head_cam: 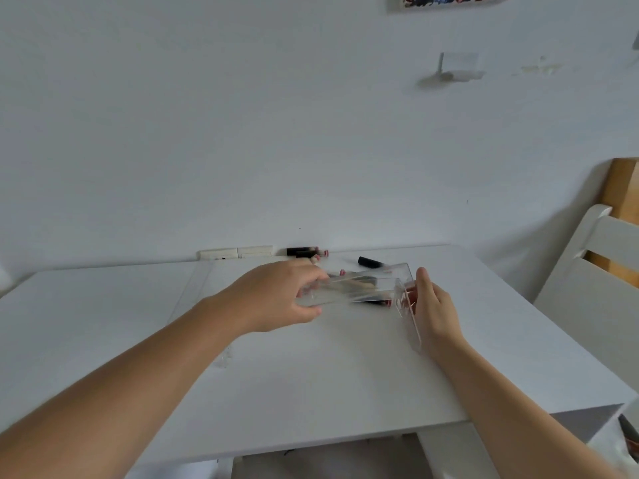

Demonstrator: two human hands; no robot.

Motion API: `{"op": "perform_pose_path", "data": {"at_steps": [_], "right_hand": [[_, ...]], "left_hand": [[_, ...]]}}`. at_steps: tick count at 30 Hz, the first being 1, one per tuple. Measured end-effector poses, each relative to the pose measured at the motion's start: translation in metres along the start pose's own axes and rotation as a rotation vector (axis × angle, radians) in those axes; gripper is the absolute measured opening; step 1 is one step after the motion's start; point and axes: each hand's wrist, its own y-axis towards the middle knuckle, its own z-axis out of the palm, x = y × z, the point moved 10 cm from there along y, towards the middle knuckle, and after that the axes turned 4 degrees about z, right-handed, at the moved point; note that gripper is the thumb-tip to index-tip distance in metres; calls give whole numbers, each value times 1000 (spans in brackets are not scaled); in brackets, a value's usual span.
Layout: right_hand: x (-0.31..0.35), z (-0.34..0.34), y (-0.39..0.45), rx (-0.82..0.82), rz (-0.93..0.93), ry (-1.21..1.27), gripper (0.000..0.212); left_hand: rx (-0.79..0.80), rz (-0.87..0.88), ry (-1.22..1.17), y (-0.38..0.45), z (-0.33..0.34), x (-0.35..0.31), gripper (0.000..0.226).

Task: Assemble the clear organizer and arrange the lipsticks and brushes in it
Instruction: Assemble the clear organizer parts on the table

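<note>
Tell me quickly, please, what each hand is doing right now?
Left hand: grips the clear organizer.
Right hand: open, fingers straight against its end panel.

Left hand (276,295) grips the clear organizer (359,288); right hand (432,305) presses its end, on the white table (311,375).

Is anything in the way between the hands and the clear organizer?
Nothing visible. The left hand already grips the clear organizer at its left end, and the right hand lies flat against the clear panel at its right end.
</note>
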Motion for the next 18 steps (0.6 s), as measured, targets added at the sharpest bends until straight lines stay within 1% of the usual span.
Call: {"op": "perform_pose_path", "data": {"at_steps": [3, 6, 10, 12, 18], "right_hand": [[2, -2, -2, -9, -15, 7, 61], [5, -1, -5, 2, -36, 9, 60], [4, -3, -2, 1, -30, -4, 64], [3, -3, -2, 0, -30, -22, 63], [5, 0, -4, 33, -22, -51, 64]], "left_hand": [[8, 50, 65, 3, 10, -6, 51], [-8, 58, 73, 5, 17, -7, 55], [-68, 38, 32, 3, 16, -6, 46], [-94, 46, 49, 3, 15, -7, 41], [-168, 94, 77, 1, 20, -10, 41]]}}
